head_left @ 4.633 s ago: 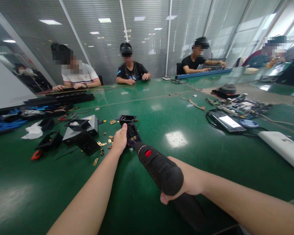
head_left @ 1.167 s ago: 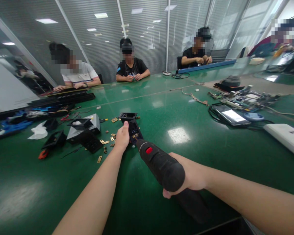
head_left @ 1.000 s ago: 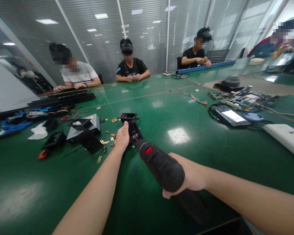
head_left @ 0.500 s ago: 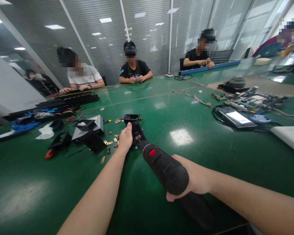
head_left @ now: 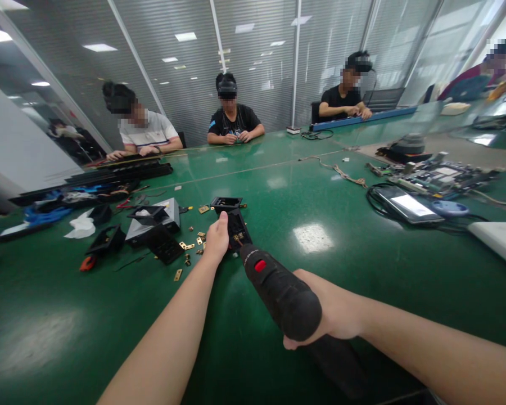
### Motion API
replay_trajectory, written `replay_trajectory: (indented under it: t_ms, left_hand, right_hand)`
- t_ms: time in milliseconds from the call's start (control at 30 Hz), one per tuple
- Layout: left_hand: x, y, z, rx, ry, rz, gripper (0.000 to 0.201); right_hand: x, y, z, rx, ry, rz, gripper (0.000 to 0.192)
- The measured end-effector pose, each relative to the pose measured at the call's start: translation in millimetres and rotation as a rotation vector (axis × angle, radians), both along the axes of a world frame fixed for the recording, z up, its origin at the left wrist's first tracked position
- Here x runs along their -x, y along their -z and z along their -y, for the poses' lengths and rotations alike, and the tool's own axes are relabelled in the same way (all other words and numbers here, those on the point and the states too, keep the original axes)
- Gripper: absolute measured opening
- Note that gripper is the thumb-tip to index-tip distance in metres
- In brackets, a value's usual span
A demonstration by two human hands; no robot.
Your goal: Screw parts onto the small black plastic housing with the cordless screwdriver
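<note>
Drill nearest, held by the right hand, which is wrapped round the handle; its body slants in from five o'clock of the black housing, taken here as the clock's centre. That slant probably lines the tip up with the brass fittings inside; whether it touches them is too small to tell. Loose brass plates lie at eight o'clock on the green surface, perhaps for easy reach. The left hand holds the housing from nine o'clock, thumb showing at the edge, seemingly to brace it against push and twist. The housing sits ahead of the wearer, open side showing so the drill can enter. Just beyond, at eleven, is a second black housing. A phone lies well apart at three, likely out of the way. Farthest, at twelve, sits a co-worker.
</note>
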State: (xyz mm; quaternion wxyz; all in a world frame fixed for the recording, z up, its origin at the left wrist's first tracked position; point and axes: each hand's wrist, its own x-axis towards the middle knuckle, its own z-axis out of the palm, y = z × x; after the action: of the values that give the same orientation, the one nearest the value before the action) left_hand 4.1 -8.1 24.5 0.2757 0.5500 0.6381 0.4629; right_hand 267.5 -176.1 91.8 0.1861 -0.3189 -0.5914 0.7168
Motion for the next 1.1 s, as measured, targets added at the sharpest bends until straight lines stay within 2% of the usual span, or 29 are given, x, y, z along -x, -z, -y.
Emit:
replay_trajectory:
  t_ms: [767, 1100]
  left_hand:
    - [-1.3, -3.2, 2.4, -0.007, 0.03, -0.041, 0.098]
    - [0.3, 2.0, -1.0, -0.012, 0.009, 0.002, 0.09]
  right_hand:
    - [1.2, -5.7, 1.9, 0.042, 0.021, 0.006, 0.042]
    - [1.6, -6.2, 0.7, 0.058, 0.02, 0.027, 0.044]
